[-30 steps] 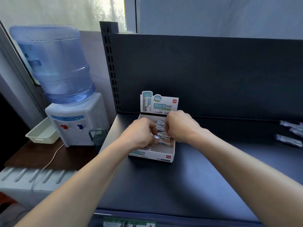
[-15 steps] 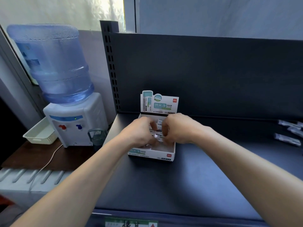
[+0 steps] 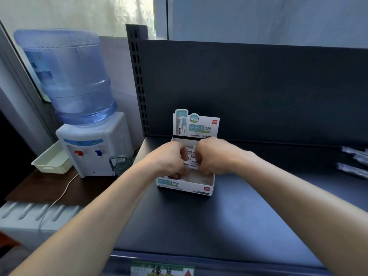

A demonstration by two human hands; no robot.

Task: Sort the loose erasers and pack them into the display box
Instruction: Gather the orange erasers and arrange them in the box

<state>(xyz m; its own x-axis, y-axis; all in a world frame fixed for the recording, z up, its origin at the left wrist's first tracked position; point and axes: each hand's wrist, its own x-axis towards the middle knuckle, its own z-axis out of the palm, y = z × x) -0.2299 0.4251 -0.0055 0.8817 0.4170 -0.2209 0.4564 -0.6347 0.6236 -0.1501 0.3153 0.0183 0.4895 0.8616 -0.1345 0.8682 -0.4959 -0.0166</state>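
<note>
Left hand [image 3: 169, 158] and right hand [image 3: 216, 156] curl fingers, seemingly gripping erasers [image 3: 192, 165] in cardboard box [image 3: 187, 187].

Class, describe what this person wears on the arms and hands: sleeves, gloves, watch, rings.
Nothing worn shows on either. The left hand and right hand have no gloves, and no rings can be seen. The left forearm and right forearm are bare to the picture's edge: no sleeves, watch or bracelet in view.

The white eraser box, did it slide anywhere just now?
No. The white cardboard display box sits just where it was, the same gap to the right of the dark slotted shelf post.
</note>
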